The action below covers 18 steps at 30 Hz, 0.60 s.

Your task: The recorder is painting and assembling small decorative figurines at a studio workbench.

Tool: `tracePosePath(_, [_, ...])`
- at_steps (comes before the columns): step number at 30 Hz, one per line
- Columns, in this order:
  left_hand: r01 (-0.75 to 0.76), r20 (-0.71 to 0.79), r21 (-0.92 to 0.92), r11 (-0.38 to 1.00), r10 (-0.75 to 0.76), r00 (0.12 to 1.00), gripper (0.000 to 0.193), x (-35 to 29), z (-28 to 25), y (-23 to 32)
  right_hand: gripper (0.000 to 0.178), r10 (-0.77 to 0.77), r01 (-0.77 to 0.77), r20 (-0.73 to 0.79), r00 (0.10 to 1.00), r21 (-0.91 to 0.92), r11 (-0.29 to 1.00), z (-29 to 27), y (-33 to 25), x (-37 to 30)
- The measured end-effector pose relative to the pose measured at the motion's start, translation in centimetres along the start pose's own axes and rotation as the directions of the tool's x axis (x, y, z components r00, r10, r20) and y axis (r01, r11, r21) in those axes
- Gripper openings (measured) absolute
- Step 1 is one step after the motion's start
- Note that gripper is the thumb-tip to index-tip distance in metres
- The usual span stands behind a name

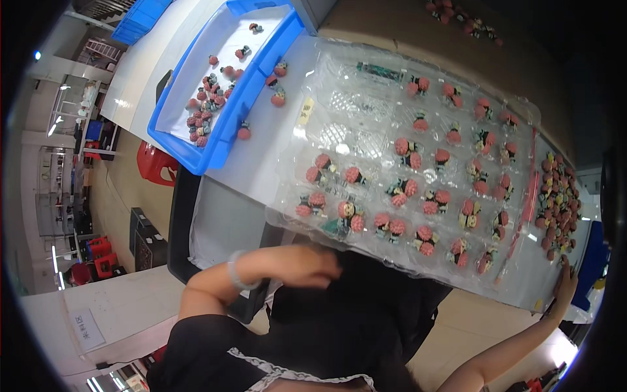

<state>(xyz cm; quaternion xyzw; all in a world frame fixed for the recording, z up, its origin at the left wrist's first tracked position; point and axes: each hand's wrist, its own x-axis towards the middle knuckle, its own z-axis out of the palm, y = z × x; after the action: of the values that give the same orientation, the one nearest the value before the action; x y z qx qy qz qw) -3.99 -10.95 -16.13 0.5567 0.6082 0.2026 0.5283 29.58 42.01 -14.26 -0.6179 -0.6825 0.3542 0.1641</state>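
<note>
My left hand (312,266), with a pale bracelet at its wrist, hovers in front of my body by the near left edge of a clear plastic blister tray (372,140). Motion smears its fingers, so I cannot make out whether they hold anything. Small figurines (442,157) with pinkish-red, bumpy tops sit in many of the tray's compartments. At the far right, my right hand (567,282) reaches with fingers stretched to the near edge of a pile of similar figurines (558,202). No figurine shows in that hand.
A blue plastic bin (225,153) lined with white holds several loose figurines, and a few more figurines (277,100) lie beside it. More figurines (467,25) rest on a brown surface at the back. A red stool (155,163) stands on the floor at left.
</note>
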Motion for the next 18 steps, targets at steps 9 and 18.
tracePosePath(9, [0.381, -0.665, 0.714, 0.588, 0.399, 0.631, 0.016, 0.6, -11.1, 9.8, 0.018, -0.012, 0.019, 0.089, 0.996, -0.08, 0.997, -1.4, 0.3, 0.3])
tracePosePath(18, [0.311, -0.539, 0.771, 0.556, 0.31, 0.783, 0.017, 3.0, -12.1, 9.8, 0.013, -0.25, 0.268, -0.1, 0.963, 0.427, 0.863, -0.2, -5.1, -16.0])
